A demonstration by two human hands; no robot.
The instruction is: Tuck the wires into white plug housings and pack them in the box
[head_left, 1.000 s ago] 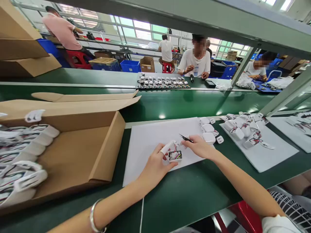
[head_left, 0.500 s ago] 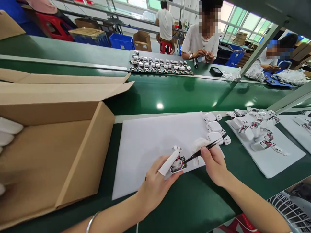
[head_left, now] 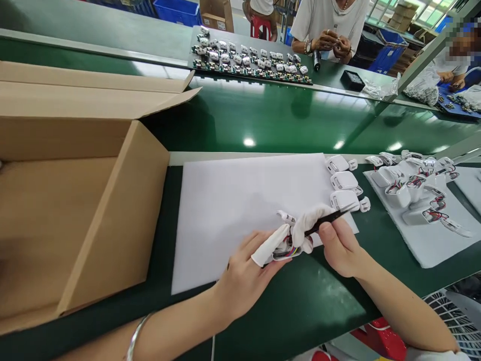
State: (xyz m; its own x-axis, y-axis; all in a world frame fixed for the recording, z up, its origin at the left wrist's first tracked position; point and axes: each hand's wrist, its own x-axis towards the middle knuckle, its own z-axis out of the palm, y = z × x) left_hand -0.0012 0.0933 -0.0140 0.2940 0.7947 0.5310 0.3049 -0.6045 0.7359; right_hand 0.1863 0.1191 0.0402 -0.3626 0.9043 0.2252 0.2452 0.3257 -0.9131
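My left hand [head_left: 240, 281] is closed around a small white plastic housing [head_left: 287, 255] with coloured wires in its open side. A white finger cover [head_left: 269, 246] is on one of its fingers. A small white end piece [head_left: 286, 217] stands just beyond the housing. In my right hand [head_left: 343, 250] is a pair of black tweezers [head_left: 328, 218], slanting up to the right. White-covered fingers [head_left: 311, 220] of this hand touch the housing's opening and partly hide the wires. Both hands are over the near edge of a white sheet [head_left: 225, 215].
An open cardboard box [head_left: 112, 225] stands at left. Several closed white housings [head_left: 343, 180] line the sheet's right edge. Wired housings [head_left: 413, 190] cover another sheet further right. Across the green bench [head_left: 263, 120], a co-worker [head_left: 330, 30] sits behind a tray of small boards [head_left: 248, 60].
The view has tilted downward. My right hand's covered fingers have come in to the housing's opening, and the tweezers have shifted up and right from the wires. My left hand keeps its hold.
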